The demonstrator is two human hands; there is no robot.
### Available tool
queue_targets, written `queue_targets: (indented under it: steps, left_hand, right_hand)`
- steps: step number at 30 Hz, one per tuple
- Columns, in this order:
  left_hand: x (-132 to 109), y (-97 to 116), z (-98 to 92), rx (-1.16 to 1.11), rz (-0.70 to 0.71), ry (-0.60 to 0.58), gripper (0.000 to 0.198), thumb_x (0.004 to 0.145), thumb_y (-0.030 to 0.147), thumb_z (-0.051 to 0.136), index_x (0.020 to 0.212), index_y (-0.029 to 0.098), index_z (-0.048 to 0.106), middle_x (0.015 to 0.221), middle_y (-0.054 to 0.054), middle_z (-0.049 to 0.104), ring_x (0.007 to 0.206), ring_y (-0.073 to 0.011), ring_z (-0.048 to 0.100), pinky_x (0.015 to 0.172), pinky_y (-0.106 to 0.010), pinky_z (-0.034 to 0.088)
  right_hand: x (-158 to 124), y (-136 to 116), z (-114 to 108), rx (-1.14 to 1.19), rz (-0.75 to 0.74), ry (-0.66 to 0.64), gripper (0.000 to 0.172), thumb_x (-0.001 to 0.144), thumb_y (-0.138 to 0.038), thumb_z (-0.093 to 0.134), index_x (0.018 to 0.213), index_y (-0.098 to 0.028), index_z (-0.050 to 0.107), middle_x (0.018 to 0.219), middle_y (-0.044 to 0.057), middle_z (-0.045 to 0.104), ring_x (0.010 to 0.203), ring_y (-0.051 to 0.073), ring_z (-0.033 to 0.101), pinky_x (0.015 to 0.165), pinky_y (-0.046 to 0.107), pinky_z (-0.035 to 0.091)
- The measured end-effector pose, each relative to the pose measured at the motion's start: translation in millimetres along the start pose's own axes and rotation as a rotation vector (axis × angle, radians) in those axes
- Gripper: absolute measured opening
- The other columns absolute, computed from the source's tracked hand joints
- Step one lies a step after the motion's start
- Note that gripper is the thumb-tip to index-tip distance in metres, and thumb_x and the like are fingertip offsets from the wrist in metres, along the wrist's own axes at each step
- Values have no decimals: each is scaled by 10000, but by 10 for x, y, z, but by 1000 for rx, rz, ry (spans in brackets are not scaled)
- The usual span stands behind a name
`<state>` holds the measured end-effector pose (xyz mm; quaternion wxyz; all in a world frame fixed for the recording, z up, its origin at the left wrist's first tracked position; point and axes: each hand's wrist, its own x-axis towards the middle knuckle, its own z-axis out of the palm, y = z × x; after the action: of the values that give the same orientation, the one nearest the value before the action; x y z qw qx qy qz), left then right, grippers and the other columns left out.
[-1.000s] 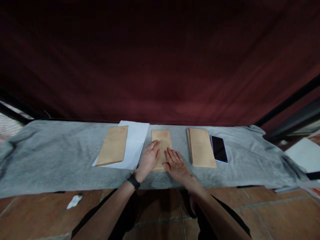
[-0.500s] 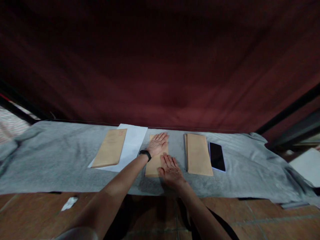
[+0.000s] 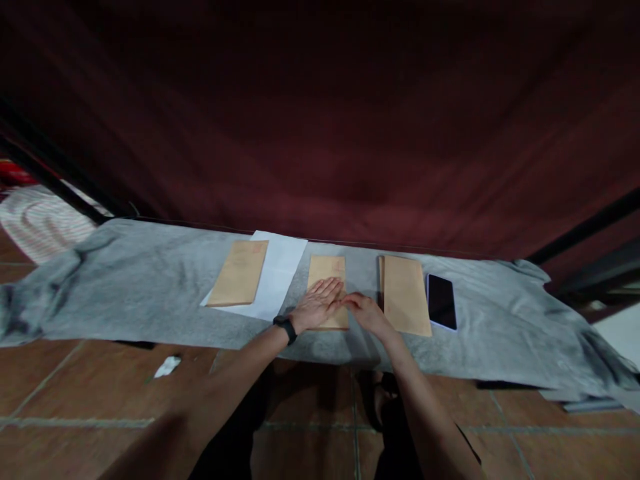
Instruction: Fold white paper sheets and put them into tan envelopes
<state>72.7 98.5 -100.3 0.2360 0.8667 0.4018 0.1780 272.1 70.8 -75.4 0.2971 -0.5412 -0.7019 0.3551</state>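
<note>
A brown paper envelope (image 3: 327, 267) with a red printed mark near its top lies in the middle of the grey cloth. My left hand (image 3: 320, 303), with a black watch band on the wrist, rests flat across it, fingers stretched out. My right hand (image 3: 365, 310) is at the envelope's right edge, its fingers bent together and their tips close to my left fingers. They appear to pinch that edge, though the tips are partly hidden. To the left, another brown envelope (image 3: 240, 273) lies on a white sheet of paper (image 3: 283, 270). On the right are stacked brown envelopes (image 3: 407, 297).
A phone (image 3: 441, 301) with a dark screen lies right of the stacked envelopes. The grey cloth (image 3: 150, 287) covers a long narrow surface in front of a dark red curtain (image 3: 320, 153). A crumpled white tissue (image 3: 167, 366) is on the tiled floor (image 3: 90, 387).
My right hand has lifted from lying flat on the envelope's lower part and bent its fingers at the right edge. My left hand has slid down the envelope, uncovering the red mark.
</note>
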Motion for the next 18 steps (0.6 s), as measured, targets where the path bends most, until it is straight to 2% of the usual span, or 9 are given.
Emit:
queue_targets:
  steps: [6,10,14,18]
  left_hand:
    - [-371,223,-1,32,-22,-65,577,1024,424,387,1555,203,329,1637,-70,265,1533,-185,179,1256,-381,43]
    - [-612,372,-32,62,21,-85,568,1032,424,385,1550,199,330,1634,-87,274,1534,-198,172,1256,-399,67]
    - [-772,459,-28,54,53,-75,549,1017,417,436,1509,176,404,1601,-120,351,1517,-230,239,1254,-426,120]
    - [-825,413,-26,17,99,-68,500,999,390,484,1461,197,481,1565,-111,423,1490,-249,315,1252,-440,153]
  right_hand:
    - [-22,-24,60,-26,1,77,268,889,-165,512,921,-233,769,973,43,763,924,207,699,942,356,509]
    - [-8,-48,143,-62,-35,79,314,929,-222,476,1095,-199,742,1158,92,730,1081,222,670,1034,381,474]
    - [-35,-57,314,-217,-193,-21,434,1007,-305,382,1354,-177,610,1455,109,568,1375,208,486,1193,413,325]
    - [-44,-21,447,-437,-227,-91,496,1035,-359,350,1503,-224,442,1612,58,357,1495,208,308,1247,463,196]
